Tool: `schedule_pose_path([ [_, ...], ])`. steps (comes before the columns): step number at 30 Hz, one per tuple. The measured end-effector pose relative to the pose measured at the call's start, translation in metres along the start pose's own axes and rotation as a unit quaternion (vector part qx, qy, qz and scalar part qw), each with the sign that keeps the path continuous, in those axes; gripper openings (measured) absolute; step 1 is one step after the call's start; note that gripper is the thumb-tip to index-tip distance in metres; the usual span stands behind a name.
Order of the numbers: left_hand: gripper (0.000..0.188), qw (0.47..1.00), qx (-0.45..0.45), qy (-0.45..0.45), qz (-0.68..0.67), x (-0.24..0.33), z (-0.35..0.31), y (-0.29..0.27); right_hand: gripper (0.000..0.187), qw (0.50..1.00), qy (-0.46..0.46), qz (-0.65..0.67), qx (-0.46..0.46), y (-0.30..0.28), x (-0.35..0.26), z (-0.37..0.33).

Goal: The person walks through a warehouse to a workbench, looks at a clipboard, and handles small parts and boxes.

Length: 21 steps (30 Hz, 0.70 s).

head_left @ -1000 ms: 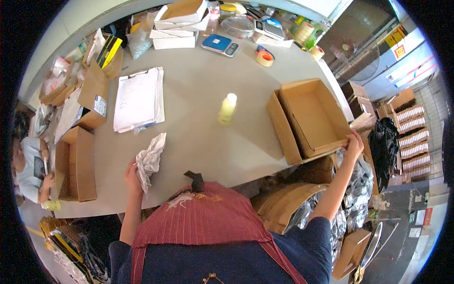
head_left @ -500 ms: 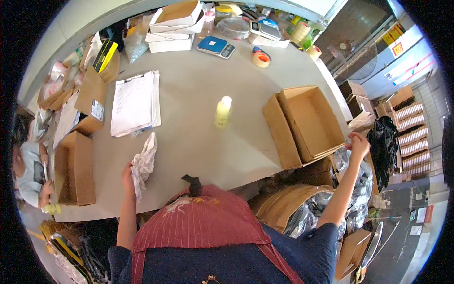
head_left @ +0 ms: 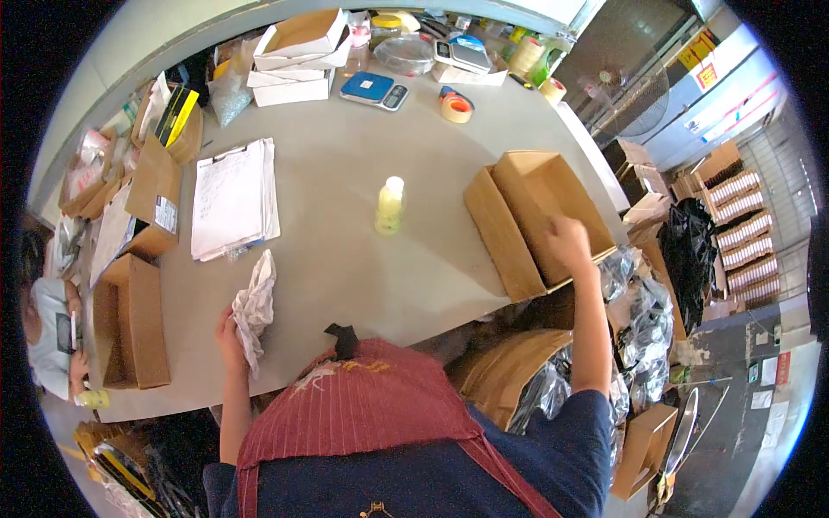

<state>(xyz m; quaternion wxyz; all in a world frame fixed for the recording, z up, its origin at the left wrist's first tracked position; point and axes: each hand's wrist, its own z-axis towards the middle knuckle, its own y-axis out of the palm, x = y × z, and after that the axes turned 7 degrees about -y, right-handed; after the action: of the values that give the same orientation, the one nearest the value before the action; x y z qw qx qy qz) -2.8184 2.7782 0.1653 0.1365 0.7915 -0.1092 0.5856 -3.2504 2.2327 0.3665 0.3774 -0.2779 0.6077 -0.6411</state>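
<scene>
In my left hand (head_left: 230,342), at the table's near left, is a crumpled white cloth (head_left: 256,304); the fingers are closed on it. My right hand (head_left: 570,245) is over the near right part of an open cardboard box (head_left: 553,186). Its fingers look curled in, and whatever they might hold is hidden. The box stands at the table's right edge, beside a narrower cardboard piece (head_left: 503,233). A small bottle (head_left: 389,207) of pale yellow liquid with a white cap stands upright mid-table, apart from both hands.
Left of the bottle lies a clipboard with papers (head_left: 233,198). Along the back are white boxes (head_left: 294,82), a blue scale (head_left: 373,90) and a tape roll (head_left: 456,108). An empty carton (head_left: 129,324) is at far left, near another person (head_left: 53,332). Plastic-lined cartons (head_left: 518,371) stand below the right edge.
My right hand has moved left, from beyond the box's right side to over the box. The left hand still holds the cloth. The whole view has shifted slightly.
</scene>
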Motion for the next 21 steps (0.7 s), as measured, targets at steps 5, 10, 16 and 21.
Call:
schedule_pose_path([
  [5,0.041,0.998,-0.03,-0.023,-0.053,0.004,-0.002,0.002,0.022,0.921,0.22,0.223,0.233,-0.056,0.019,-0.014],
  [10,0.043,0.997,-0.067,-0.044,-0.012,-0.006,0.014,-0.024,0.021,0.869,0.19,0.266,0.372,-0.09,-0.007,-0.04],
  [16,0.037,0.995,-0.013,-0.076,0.063,0.006,0.001,-0.012,0.028,0.837,0.11,0.173,0.508,-0.102,-0.12,-0.08],
  [21,0.018,0.991,-0.058,-0.094,-0.075,0.027,-0.011,-0.005,0.01,0.903,-0.251,0.012,0.349,-0.12,-0.177,-0.062],
])
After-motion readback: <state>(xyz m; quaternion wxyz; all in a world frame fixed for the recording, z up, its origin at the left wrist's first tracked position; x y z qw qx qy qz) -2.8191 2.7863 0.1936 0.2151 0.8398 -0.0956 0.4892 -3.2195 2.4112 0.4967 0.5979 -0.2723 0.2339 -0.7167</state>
